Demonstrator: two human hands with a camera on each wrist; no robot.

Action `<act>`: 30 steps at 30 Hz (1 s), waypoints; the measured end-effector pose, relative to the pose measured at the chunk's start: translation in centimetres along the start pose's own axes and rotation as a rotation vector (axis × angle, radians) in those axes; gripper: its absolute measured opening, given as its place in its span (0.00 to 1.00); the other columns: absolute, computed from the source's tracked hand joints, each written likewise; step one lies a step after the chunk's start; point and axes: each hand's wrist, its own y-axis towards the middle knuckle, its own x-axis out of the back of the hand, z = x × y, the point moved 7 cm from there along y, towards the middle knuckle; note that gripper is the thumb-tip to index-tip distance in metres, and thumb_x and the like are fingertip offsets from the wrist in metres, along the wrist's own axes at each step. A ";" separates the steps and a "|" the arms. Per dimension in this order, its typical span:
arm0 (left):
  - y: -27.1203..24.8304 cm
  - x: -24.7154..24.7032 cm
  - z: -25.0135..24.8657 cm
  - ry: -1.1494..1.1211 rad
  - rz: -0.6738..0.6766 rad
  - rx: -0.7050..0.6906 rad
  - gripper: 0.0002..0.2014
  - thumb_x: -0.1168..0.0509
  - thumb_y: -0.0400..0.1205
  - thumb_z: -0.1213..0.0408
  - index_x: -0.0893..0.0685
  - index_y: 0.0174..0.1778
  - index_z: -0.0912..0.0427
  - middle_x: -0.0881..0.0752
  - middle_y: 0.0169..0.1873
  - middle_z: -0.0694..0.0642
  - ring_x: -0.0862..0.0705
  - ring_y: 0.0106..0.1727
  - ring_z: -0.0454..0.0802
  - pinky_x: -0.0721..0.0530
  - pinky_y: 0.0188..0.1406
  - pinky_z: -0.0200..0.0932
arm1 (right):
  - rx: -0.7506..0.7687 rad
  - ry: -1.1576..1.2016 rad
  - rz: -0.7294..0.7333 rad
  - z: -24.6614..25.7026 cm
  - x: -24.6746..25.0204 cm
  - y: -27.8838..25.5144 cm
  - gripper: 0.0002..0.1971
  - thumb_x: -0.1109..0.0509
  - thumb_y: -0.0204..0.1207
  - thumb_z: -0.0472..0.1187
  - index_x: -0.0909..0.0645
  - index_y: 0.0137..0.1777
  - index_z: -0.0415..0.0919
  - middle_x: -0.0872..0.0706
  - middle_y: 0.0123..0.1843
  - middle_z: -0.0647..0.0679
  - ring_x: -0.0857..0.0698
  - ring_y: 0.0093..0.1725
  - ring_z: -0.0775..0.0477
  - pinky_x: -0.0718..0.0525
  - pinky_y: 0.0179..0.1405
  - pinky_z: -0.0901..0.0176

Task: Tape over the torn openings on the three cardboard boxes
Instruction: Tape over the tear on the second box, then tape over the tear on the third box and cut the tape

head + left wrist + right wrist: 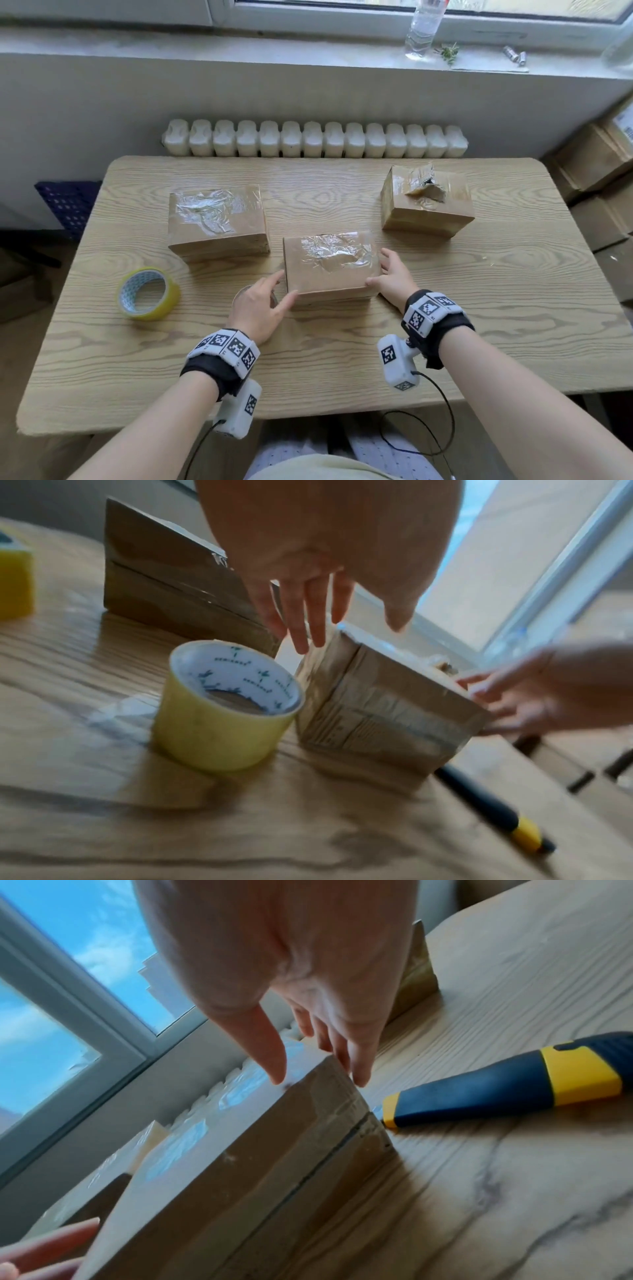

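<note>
Three cardboard boxes stand on the wooden table (342,363). The left box (219,219) and the middle box (330,265) have crinkled clear tape on top. The right box (428,202) shows a torn, gaping hole in its top. My left hand (274,291) touches the middle box's left side with straight fingers. On the box's right side rests my right hand (388,270), fingers straight, thumb at the front corner. One yellow tape roll (149,294) lies at the left. A second roll (226,704) stands under my left hand (308,610), beside the middle box (387,704).
A blue and yellow utility knife (507,1085) lies on the table just right of the middle box (257,1164), below my right hand (308,1031). A radiator (315,138) and a windowsill with a plastic bottle (423,29) lie behind. Stacked cartons (596,178) stand at the right.
</note>
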 end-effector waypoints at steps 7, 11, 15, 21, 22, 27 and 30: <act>2.0 0.0 -0.8 -0.386 -0.051 0.131 0.16 0.36 0.81 0.69 0.19 0.65 0.54 0.15 0.61 0.53 0.16 0.58 0.46 0.19 0.63 0.46 | -0.025 0.166 -0.067 -0.4 1.0 1.7 0.31 0.33 0.67 0.15 0.31 0.71 0.30 0.24 0.71 0.34 0.25 0.72 0.42 0.24 0.71 0.48; 4.1 0.3 -1.3 -0.523 -0.068 0.239 0.19 0.40 0.82 0.74 0.23 0.70 0.62 0.19 0.66 0.59 0.19 0.64 0.51 0.22 0.67 0.53 | 0.001 0.204 -0.056 1.2 1.7 3.2 0.30 0.31 0.68 0.17 0.31 0.70 0.29 0.23 0.70 0.34 0.25 0.72 0.42 0.25 0.71 0.49; 7.3 0.5 -2.5 -0.582 -0.082 0.297 0.22 0.45 0.82 0.79 0.28 0.74 0.64 0.24 0.71 0.60 0.27 0.73 0.51 0.30 0.74 0.45 | -0.017 0.234 -0.003 3.2 1.9 6.2 0.31 0.35 0.67 0.16 0.30 0.71 0.32 0.24 0.71 0.37 0.25 0.71 0.42 0.24 0.71 0.45; 11.9 1.5 -3.4 -0.585 -0.084 0.327 0.26 0.47 0.83 0.79 0.36 0.78 0.62 0.32 0.77 0.57 0.35 0.77 0.49 0.36 0.72 0.39 | 0.018 0.252 0.043 6.4 0.9 9.3 0.33 0.37 0.68 0.14 0.32 0.74 0.33 0.26 0.73 0.38 0.26 0.73 0.42 0.22 0.64 0.54; 12.5 1.3 -3.2 -0.585 -0.097 0.342 0.26 0.46 0.83 0.79 0.36 0.78 0.63 0.32 0.76 0.57 0.34 0.76 0.48 0.36 0.72 0.39 | 0.021 0.241 0.055 6.9 1.0 9.7 0.34 0.36 0.69 0.15 0.32 0.75 0.33 0.26 0.74 0.38 0.27 0.74 0.42 0.23 0.67 0.53; 13.9 0.9 -2.5 -0.555 -0.133 0.375 0.24 0.45 0.82 0.81 0.34 0.76 0.66 0.31 0.75 0.60 0.33 0.76 0.51 0.37 0.70 0.38 | 0.034 0.166 0.106 7.7 0.5 11.3 0.35 0.37 0.73 0.17 0.37 0.79 0.37 0.30 0.78 0.41 0.30 0.77 0.43 0.28 0.74 0.50; 13.9 0.5 -2.3 -0.481 -0.116 0.375 0.24 0.45 0.82 0.79 0.33 0.75 0.64 0.28 0.74 0.58 0.30 0.74 0.49 0.35 0.67 0.37 | 0.065 0.105 0.124 8.1 0.6 11.5 0.35 0.38 0.74 0.18 0.38 0.80 0.38 0.31 0.79 0.42 0.30 0.77 0.44 0.27 0.71 0.56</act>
